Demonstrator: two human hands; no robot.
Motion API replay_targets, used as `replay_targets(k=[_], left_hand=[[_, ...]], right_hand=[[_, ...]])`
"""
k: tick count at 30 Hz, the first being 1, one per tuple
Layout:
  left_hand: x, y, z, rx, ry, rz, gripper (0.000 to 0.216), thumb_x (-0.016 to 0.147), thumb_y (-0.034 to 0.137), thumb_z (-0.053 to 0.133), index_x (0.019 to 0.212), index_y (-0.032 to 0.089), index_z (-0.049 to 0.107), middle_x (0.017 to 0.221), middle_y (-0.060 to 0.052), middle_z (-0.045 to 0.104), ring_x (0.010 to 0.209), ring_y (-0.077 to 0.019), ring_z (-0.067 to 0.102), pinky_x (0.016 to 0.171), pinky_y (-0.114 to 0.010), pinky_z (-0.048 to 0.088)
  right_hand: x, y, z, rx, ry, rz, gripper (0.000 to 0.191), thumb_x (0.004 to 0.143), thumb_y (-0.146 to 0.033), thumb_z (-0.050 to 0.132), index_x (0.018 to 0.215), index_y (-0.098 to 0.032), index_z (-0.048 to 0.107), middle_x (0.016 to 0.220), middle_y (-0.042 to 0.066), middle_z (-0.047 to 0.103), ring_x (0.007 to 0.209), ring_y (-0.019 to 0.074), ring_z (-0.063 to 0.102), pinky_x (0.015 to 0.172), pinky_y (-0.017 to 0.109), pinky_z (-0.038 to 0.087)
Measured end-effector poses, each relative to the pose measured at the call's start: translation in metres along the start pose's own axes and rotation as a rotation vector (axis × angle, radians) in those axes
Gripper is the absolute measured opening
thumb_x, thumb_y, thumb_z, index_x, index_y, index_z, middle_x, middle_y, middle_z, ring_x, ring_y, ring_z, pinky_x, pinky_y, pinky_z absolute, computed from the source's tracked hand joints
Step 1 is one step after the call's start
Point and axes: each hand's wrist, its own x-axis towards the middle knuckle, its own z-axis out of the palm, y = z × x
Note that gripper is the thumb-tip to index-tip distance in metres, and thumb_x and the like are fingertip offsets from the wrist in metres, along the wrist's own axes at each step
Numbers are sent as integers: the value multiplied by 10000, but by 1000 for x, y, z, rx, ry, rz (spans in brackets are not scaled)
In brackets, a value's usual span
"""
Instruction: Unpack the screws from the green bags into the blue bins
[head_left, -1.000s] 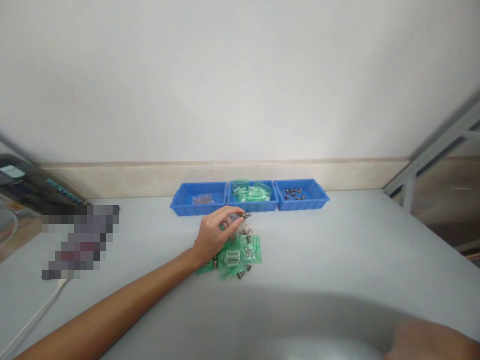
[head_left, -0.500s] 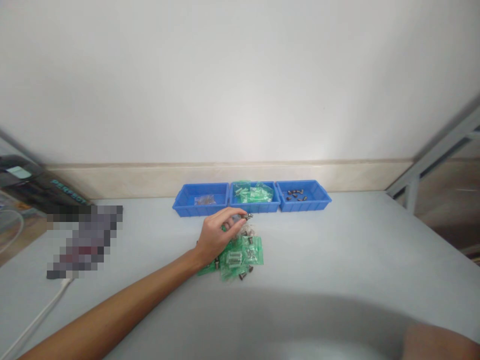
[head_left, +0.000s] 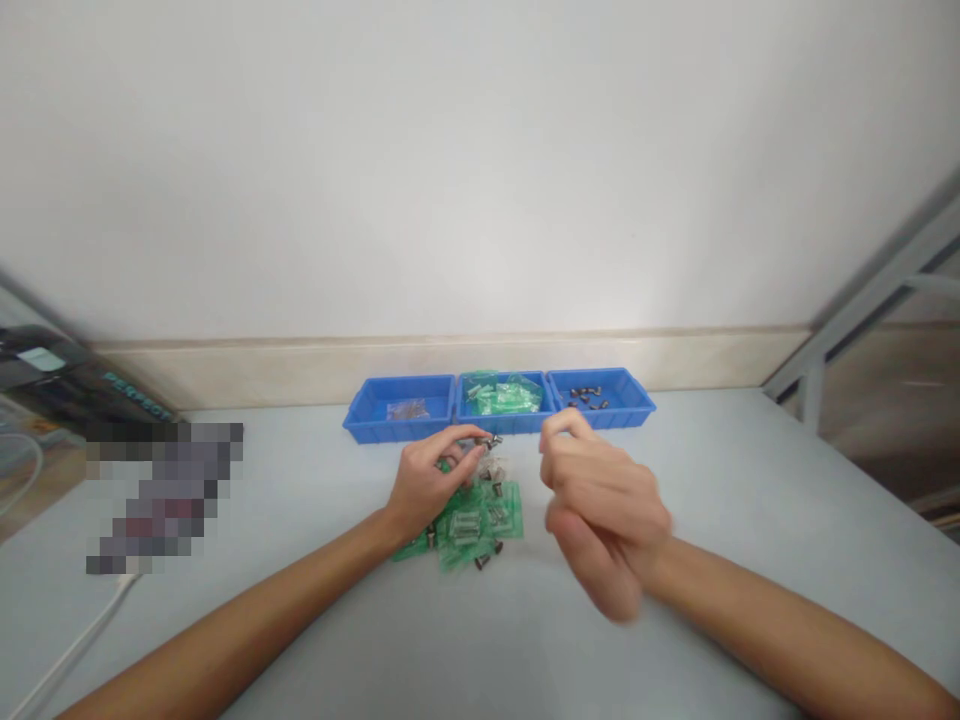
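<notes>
My left hand (head_left: 427,478) pinches a small metal screw (head_left: 491,441) at its fingertips, just above a pile of green plastic bags and loose screws (head_left: 472,515) on the pale table. My right hand (head_left: 600,500) hovers to the right of the pile, fingers curled and partly smeared by motion, with nothing seen in it. Three blue trays stand in a row behind: the left tray (head_left: 375,412) holds a small clear bag, the middle tray (head_left: 510,418) holds green bags, the right tray (head_left: 626,392) holds several dark screws.
A blurred-out patch (head_left: 161,495) and a white cable (head_left: 67,650) lie at the left, beside a dark box (head_left: 90,385). A wall with a beige skirting (head_left: 262,365) runs behind the trays. A metal frame (head_left: 862,320) stands at the right.
My right hand has come up from the lower right corner to the right of the pile. My left hand stays in place with the screw pinched.
</notes>
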Motion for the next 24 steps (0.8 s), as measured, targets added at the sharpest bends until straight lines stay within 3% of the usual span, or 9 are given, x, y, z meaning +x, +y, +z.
replay_targets(k=[2, 4, 8, 12, 19, 24], left_hand=[[0, 0, 0, -2, 18, 27, 142, 872, 245, 593, 939, 158, 683, 580, 36, 658, 449, -84, 567, 548, -190, 475], [1, -1, 0, 4, 34, 74, 135, 873, 235, 593, 929, 153, 684, 671, 11, 686, 466, -78, 562, 545, -193, 474], [2, -3, 0, 29, 45, 141, 155, 900, 231, 566, 941, 167, 701, 845, -31, 702, 584, -93, 594, 570, -200, 483], [1, -6, 1, 25, 30, 148, 197, 926, 211, 535, 1033, 172, 696, 892, -34, 686, 599, -85, 582, 598, -202, 487], [1, -9, 2, -24, 18, 132, 241, 948, 202, 492, 1078, 195, 695, 881, -13, 643, 490, -46, 503, 554, -191, 466], [0, -9, 3, -66, 14, 11, 190, 920, 237, 529, 1019, 175, 678, 689, 32, 626, 428, -55, 490, 514, -185, 447]], right_hand=[[8, 18, 14, 5, 10, -69, 525, 985, -398, 388, 504, -202, 468, 490, -12, 441, 490, 116, 457, 554, 299, 414], [9, 34, 24, -43, 22, -57, 490, 967, -311, 390, 489, -204, 421, 461, -30, 362, 431, 104, 364, 475, 284, 304], [2, 52, 35, -52, 21, 147, 452, 918, -253, 434, 471, -186, 435, 445, -43, 371, 416, 83, 361, 472, 257, 268], [-3, 55, 38, 9, 2, 268, 435, 899, -267, 445, 475, -172, 483, 436, -50, 374, 410, 74, 354, 474, 239, 272], [-3, 53, 38, 35, -31, 322, 424, 901, -288, 446, 500, -168, 507, 447, -51, 377, 424, 76, 355, 484, 234, 281], [-3, 55, 39, 19, -5, 345, 334, 891, -289, 468, 634, -151, 629, 480, -46, 415, 432, 81, 347, 466, 228, 277]])
